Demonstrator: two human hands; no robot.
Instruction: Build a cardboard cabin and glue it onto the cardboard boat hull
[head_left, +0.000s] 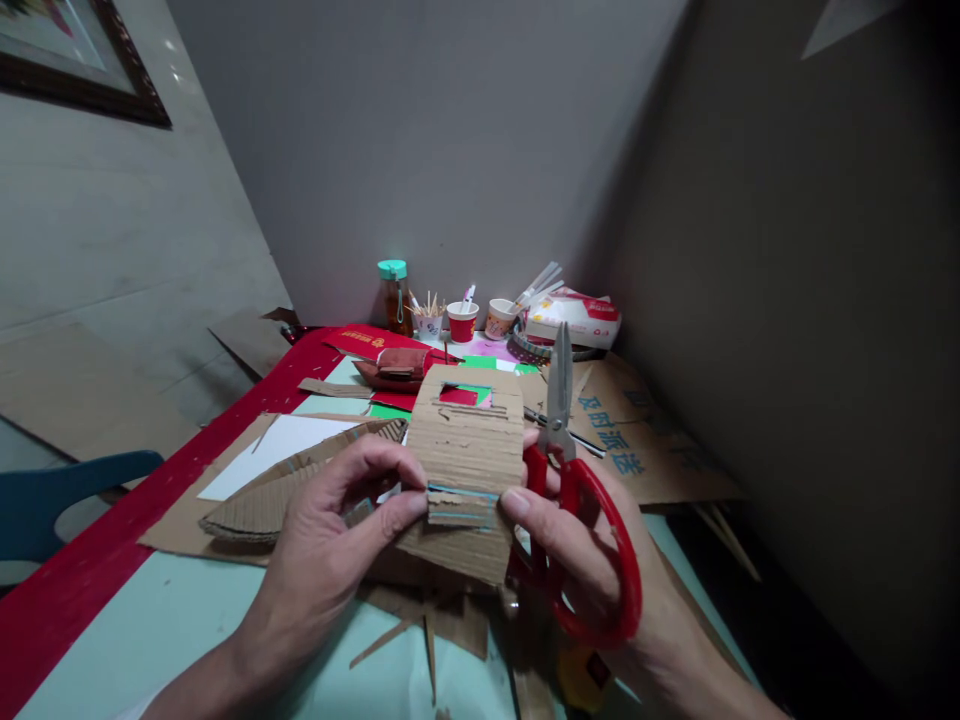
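I hold a corrugated cardboard piece (469, 450) with a rectangular window cut near its top, upright above the table. My left hand (330, 540) pinches its lower left edge between thumb and fingers. My right hand (577, 560) pinches the lower right edge with the thumb while red-handled scissors (574, 500) hang on its fingers, blades shut and pointing up. A small flap with blue pen lines sits between my two thumbs.
Cardboard scraps and strips (427, 620) lie under my hands on the pale green table (150, 630). A curved cardboard shape (262, 505), white sheet (277, 450), printed cardboard (637, 440), paper cups (463, 322), a jar (393, 295) and a red strip (112, 540) surround them. A wall stands right.
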